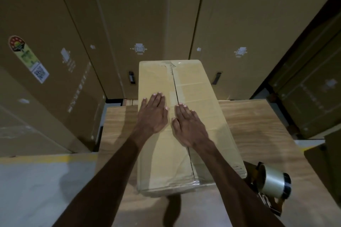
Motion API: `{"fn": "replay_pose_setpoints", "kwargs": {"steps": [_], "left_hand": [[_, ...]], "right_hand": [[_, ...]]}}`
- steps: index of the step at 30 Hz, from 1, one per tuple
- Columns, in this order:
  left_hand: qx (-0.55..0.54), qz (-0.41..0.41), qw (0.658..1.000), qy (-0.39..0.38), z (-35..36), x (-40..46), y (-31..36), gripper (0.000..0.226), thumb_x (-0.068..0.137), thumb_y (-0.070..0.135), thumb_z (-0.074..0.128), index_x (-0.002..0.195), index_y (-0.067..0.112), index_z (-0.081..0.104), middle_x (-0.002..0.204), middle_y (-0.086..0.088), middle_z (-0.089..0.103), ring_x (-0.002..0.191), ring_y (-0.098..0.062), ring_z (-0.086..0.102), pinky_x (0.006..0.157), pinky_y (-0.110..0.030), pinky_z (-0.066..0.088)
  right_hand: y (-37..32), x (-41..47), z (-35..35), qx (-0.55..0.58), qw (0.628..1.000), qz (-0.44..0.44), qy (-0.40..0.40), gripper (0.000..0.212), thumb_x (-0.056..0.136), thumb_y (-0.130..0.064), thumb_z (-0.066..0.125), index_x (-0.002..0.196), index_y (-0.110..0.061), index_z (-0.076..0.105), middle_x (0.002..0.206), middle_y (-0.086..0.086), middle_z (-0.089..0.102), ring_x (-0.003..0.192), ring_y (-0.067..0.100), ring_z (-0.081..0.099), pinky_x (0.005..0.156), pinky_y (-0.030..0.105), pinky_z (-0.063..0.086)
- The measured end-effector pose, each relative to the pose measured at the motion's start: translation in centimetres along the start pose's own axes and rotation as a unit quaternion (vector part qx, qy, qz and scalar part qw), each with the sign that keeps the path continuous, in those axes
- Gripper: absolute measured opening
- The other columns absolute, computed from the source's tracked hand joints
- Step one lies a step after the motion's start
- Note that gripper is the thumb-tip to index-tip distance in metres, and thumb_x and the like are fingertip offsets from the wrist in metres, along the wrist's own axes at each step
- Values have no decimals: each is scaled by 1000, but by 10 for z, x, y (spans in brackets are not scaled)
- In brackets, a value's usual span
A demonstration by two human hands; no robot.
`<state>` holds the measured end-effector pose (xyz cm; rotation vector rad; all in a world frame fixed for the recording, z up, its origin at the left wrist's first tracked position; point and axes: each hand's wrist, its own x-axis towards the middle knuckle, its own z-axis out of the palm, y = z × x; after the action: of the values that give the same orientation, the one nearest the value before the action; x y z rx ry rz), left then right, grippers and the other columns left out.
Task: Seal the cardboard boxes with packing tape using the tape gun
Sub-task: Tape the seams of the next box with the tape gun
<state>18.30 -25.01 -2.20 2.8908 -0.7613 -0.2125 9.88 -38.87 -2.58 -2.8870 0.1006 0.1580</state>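
On the wooden surface [258, 125], lengthwise away from the camera: one long cardboard box [199, 94], flaps closed and meeting along a centre seam. Over that seam, a glossy strip of clear tape [175, 96], running from the far end, where it looks wrinkled, toward the near edge, with more sheen wrapped over the near corner. Flat on the lid, both hands: left hand [154, 114] just left of the seam, right hand [186, 125] on and just right of it, fingers straight, palms down, grasping nothing, apparently pressing the tape down. Beside the box's near right corner, on the surface and untouched: the tape gun [273, 184], its roll facing up.

Judging by this, taping of this box largely done and smoothing under way; whether the strip is unbroken beneath the hands cannot be told. Behind and on both sides, tall stacked cartons [55, 33] with printed marks; no further unsealed boxes plainly in view, so what remains of the task unclear.
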Motion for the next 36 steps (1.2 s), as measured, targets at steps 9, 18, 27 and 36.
{"fn": "replay_pose_setpoints", "kwargs": {"steps": [9, 18, 27, 36], "left_hand": [[5, -12, 1000, 13, 5, -33, 7, 58, 109, 38, 16, 162, 15, 9, 170, 1, 2, 156, -16, 1, 124, -43, 1], [-13, -43, 999, -1, 17, -90, 29, 61, 108, 41, 13, 161, 12, 4, 170, -2, -2, 156, -21, -2, 124, -48, 0], [-28, -99, 994, 20, 20, -130, 53, 62, 109, 44, 15, 162, 13, 8, 170, -3, 2, 156, -24, 0, 124, -50, 1], [-22, 20, 999, 35, 48, -235, 97, 105, 85, 86, 18, 161, 16, 1, 166, 2, -10, 154, -15, -7, 122, -38, -6]], "right_hand": [[-15, -86, 7, -8, 1000, -7, -11, 87, 88, -51, -8, 161, -8, 9, 170, 10, 5, 157, 23, 2, 125, 43, 0], [-8, -111, 6, 8, 999, -25, -35, 65, 108, -43, 19, 162, -9, 3, 170, 8, -2, 156, 20, -7, 126, 45, -3], [11, -191, 7, 13, 994, -103, -35, 80, 103, -65, 17, 162, -13, -2, 170, 6, -8, 156, 18, -10, 124, 42, -8], [91, -216, 0, -141, 978, -155, 1, 110, 91, -49, 68, 161, -13, -10, 169, 7, -15, 156, 23, -8, 125, 42, -2]]}}
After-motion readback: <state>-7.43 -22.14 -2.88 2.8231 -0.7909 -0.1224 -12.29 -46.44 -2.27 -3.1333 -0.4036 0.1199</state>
